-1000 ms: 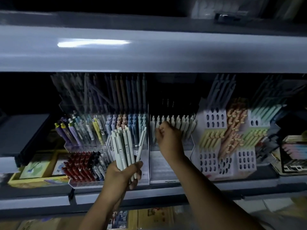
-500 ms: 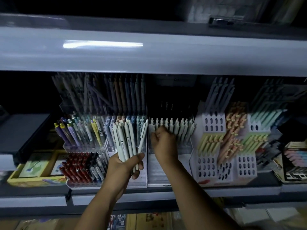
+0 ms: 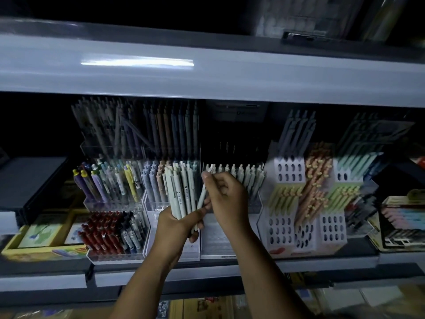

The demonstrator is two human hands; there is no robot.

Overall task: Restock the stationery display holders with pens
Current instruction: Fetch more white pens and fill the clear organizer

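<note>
The right hand (image 3: pixel 226 199) has come back from the row of white pens (image 3: pixel 243 173) in the holder, where it was a moment ago, and now meets the bundle of pens (image 3: pixel 181 192) in front of the shelf.

The room is dim. A grey shelf (image 3: pixel 299 263) carries the display, and an upper shelf (image 3: pixel 207 79) hangs just above it with a streak of light on its front edge. At the middle stands a clear holder (image 3: pixel 216 238); the white pens stand upright in its rear tier and its lower front tier shows bare. To the left are tiers of coloured pens and a tray of red pens (image 3: pixel 101 231), with a yellow box (image 3: pixel 27 252) beyond. To the right stands a white holder with holes (image 3: pixel 285 171).

The left hand (image 3: pixel 174 226) grips the bundle round its lower half, fingers curled, the pens upright with clips at the top. The right hand pinches a single pen (image 3: pixel 202 196) at the bundle's right edge. That pen tilts, its top toward the white row and its lower end against the left hand's fingers.
</note>
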